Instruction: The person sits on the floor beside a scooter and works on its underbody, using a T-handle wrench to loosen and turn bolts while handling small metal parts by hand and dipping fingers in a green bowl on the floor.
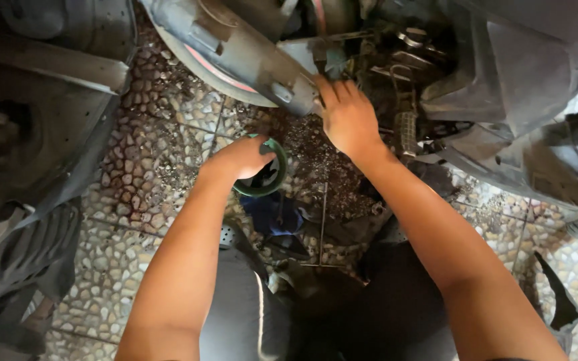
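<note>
A round green bowl (262, 175) with a smooth rim sits on the pebble-patterned floor (142, 167) — dirty, gritty tiles. The left hand (241, 158) reaches down, fingers curled over the bowl's rim. The right hand (348, 119) stretches up, its grip closed on a dull grey metal part (255, 63) of the scooter's underside — dark plastic panels (28, 134) crowd both sides.

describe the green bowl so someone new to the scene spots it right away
Start at the pebble-tiled floor below the scooter's underside. The left hand reaches into a small round bowl there, above a blue rag. It is the only green, ring-rimmed thing on the floor.
</note>
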